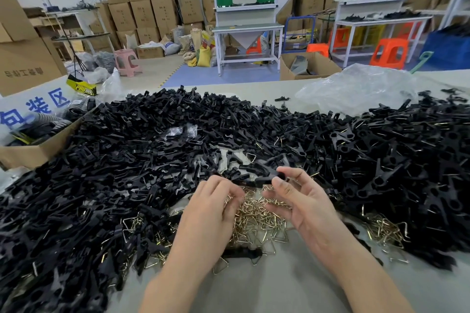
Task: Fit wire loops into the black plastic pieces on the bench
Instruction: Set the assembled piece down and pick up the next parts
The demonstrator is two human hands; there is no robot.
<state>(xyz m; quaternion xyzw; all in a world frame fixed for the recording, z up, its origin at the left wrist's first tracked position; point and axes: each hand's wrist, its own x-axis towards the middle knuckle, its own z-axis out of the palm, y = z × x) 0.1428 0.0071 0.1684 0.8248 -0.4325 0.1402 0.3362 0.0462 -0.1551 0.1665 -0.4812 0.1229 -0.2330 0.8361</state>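
Observation:
A huge heap of black plastic pieces [152,160] covers the bench from left to right. A pile of brass-coloured wire loops [256,218] lies in front of me between my hands. My right hand [302,201] pinches one black plastic piece [264,179] between thumb and forefinger, just above the loops. My left hand [213,208] has its fingers curled down at the edge of the loop pile, near the piece's left end; whether it grips a loop is hidden by the fingers. A second small pile of wire loops [386,231] lies to the right.
An open cardboard box [38,150] with dark parts sits at the bench's left edge. A crumpled clear plastic bag [356,89] lies at the back right. Bare grey bench [279,287] shows near me. Beyond are stacked cartons, white workstations and orange stools.

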